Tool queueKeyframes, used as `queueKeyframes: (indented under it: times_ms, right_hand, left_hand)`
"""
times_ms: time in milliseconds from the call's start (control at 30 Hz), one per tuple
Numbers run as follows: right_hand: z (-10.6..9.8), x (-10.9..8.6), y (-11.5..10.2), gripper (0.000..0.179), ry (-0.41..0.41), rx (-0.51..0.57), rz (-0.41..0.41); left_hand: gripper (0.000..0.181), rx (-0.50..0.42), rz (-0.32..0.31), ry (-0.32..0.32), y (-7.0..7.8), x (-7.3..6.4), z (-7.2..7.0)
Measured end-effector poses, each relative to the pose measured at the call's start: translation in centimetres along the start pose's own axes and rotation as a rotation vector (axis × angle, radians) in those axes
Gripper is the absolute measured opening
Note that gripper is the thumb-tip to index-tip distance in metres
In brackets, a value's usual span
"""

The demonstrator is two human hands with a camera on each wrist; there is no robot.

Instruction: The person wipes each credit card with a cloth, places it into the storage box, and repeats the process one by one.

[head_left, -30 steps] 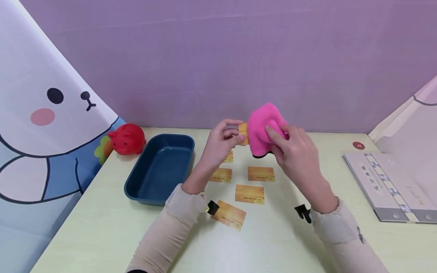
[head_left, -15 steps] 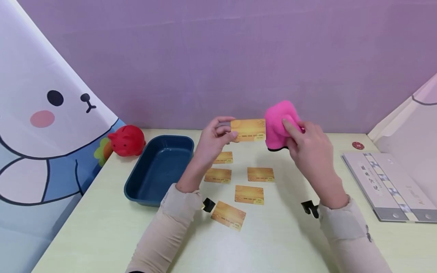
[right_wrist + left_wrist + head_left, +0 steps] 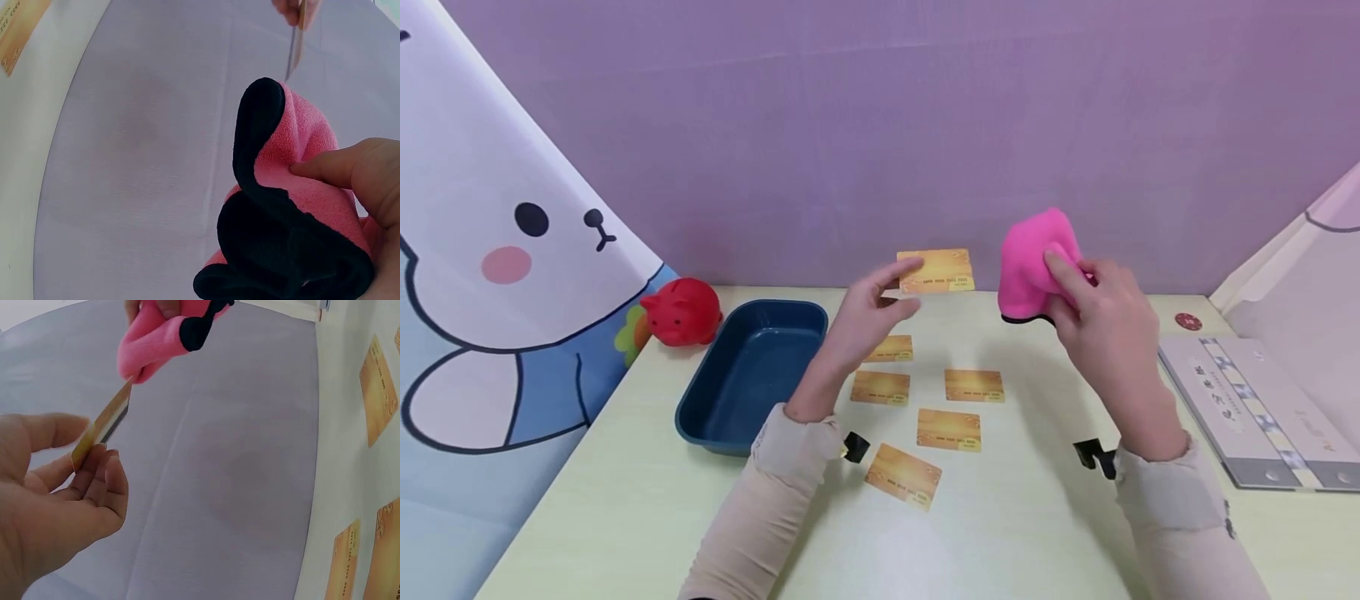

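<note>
Raised over the back of the table, my left hand (image 3: 857, 325) holds a golden bank card (image 3: 953, 272) by its left end. Its index finger lies over the card's front, and the thumb stands off below. Seen nearly edge-on in the left wrist view, the card (image 3: 105, 422) sits between the index finger and the fingers behind. To the right, my right hand (image 3: 1108, 337) pinches a bunched pink cloth (image 3: 1028, 271), apart from the card. The right wrist view shows folds and black edging on the cloth (image 3: 306, 134), with the thumb pressed into it.
Several similar cards lie on the table, among them a tilted one (image 3: 904, 477) nearest me. A dark blue tray (image 3: 700, 433) stands left, a red piggy bank (image 3: 682, 312) behind it. At right are a grey-white folder (image 3: 1247, 400) and a red chip (image 3: 1187, 321).
The cloth has moved right, off the card it covered, and the right hand with it. My left thumb has come off the card's front, and the index finger now lies there.
</note>
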State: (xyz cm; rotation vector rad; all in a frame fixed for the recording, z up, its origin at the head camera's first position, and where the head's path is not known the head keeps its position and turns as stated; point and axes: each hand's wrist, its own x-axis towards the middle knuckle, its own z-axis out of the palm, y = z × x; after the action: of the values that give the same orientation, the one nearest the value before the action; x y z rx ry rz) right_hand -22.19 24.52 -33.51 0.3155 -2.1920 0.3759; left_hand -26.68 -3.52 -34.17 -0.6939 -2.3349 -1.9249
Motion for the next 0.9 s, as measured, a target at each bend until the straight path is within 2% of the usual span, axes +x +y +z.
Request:
queueKeyframes:
  times_ms: [67, 167, 367, 467, 567, 733, 833, 900]
  right_hand:
    - [-0.08, 0.08, -0.1, 0.039, 0.005, 0.009, -0.003]
    - [-0.19, 0.16, -0.2, 0.04, 0.009, 0.018, -0.004]
    - [-0.49, 0.27, -0.26, 0.041, 0.015, 0.024, -0.001]
    - [-0.59, 0.34, -0.28, 0.04, 0.025, 0.024, -0.004]
    - [-0.65, 0.35, -0.31, 0.04, 0.029, 0.028, -0.001]
    - [-0.66, 0.36, -0.45, 0.041, 0.023, 0.037, -0.006]
    - [-0.62, 0.38, -0.67, 0.042, 0.026, 0.043, -0.016]
    - [-0.57, 0.38, -0.9, 0.042, 0.031, 0.045, -0.032]
  left_hand:
    - [0.042, 0.024, 0.006, 0.005, -0.19, 0.1, -0.02]
    - [0.032, 0.043, 0.016, 0.042, -0.51, 0.15, -0.02]
    - [0.019, 0.03, 0.021, 0.113, -0.82, 0.1, -0.06]
    - [0.025, 0.05, 0.017, 0.137, -0.8, 0.08, -0.09]
    - [0.036, 0.043, 0.021, 0.138, -0.84, 0.21, -0.02]
    - [0.026, 0.008, 0.019, 0.119, -0.95, 0.45, 0.28]
    - [0.017, -0.012, 0.016, 0.133, -0.93, 0.48, 0.45]
    - [0.02, -0.029, 0.015, 0.147, -0.89, 0.47, 0.51]
